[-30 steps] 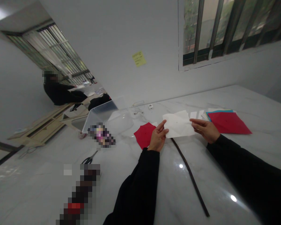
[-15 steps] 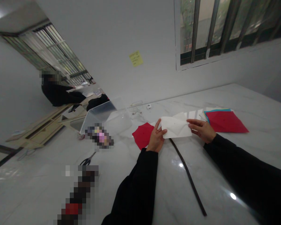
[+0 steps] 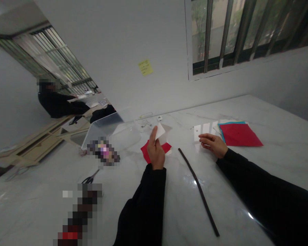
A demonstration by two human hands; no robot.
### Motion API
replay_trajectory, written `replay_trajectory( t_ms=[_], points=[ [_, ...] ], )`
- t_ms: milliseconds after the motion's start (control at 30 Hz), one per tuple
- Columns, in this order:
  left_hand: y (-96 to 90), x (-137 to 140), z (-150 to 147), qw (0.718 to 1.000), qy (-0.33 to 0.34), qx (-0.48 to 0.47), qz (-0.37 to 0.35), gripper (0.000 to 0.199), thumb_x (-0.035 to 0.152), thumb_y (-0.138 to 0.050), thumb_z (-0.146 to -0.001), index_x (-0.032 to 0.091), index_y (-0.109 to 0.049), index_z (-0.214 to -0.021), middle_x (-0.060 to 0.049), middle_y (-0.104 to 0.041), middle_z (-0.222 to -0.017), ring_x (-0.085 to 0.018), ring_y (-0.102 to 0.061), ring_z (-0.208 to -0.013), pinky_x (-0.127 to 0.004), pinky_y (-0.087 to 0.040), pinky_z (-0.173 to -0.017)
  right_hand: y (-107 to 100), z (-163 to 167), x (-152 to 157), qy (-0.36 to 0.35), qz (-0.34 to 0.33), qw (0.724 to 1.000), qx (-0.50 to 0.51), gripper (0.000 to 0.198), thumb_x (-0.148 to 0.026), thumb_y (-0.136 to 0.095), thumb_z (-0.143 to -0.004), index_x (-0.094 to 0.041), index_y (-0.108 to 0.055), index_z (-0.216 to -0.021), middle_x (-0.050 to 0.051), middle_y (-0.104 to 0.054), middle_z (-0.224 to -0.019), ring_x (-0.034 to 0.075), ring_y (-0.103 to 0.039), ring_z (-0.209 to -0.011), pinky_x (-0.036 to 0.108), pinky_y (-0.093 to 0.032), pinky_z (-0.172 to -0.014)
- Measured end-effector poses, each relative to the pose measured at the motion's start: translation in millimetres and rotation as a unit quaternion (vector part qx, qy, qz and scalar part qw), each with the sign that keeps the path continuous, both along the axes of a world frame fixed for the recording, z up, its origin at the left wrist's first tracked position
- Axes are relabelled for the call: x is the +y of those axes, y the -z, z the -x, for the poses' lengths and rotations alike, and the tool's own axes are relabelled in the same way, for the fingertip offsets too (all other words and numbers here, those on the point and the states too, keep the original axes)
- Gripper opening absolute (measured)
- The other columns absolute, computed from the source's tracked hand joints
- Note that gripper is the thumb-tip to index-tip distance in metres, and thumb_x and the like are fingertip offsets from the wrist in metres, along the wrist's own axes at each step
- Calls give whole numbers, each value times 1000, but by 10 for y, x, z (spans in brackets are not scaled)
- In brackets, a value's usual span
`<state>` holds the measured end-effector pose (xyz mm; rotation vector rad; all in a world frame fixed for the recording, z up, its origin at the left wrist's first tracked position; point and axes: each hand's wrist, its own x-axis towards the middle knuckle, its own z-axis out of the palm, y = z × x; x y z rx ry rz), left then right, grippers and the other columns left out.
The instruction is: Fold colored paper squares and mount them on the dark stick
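Note:
My left hand is closed on a piece of white paper, which is tilted up and seen partly edge-on. Beneath that hand lies a red paper shape, partly covered. With fingers stretched out and slightly bent, my right hand hovers by a few small white paper pieces and holds nothing I can see. Just right of it is a stack of coloured sheets, a red sheet on top and blue below. A thin dark stick rests on the table between my forearms.
Scissors and blurred-out items lie on the left of the marble-patterned table. A clear plastic bin stands behind them. A yellow note is on the wall. Another person sits far left.
My left hand has carried the white paper leftward over the red shape and turned it up. My right hand has let go of the paper and stays at the right.

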<state>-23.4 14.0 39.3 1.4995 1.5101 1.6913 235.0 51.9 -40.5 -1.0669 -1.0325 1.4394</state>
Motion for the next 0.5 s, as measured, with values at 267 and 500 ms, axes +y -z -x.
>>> replay_trajectory(
  t_ms=[267, 500],
  points=[
    [456, 91, 234, 860, 1, 449, 244, 59, 48, -47, -92, 27, -43, -147, -7, -30, -159, -38, -17, -148, -59, -14, -117, 7, -159, 98, 37, -155, 962, -220, 27, -42, -68, -78, -20, -72, -93, 3, -70, -79, 15, -61, -65, 29, -50, -62],
    [680, 208, 462, 820, 15, 504, 269, 55, 44, -29, -98, 30, -34, -151, -5, -22, -162, -38, -16, -148, -59, -14, -116, -3, -483, 210, 96, -285, 826, -476, 21, -27, -55, -85, -22, -72, -97, 7, -73, -94, 25, -64, -90, 40, -49, -86]
  ],
)
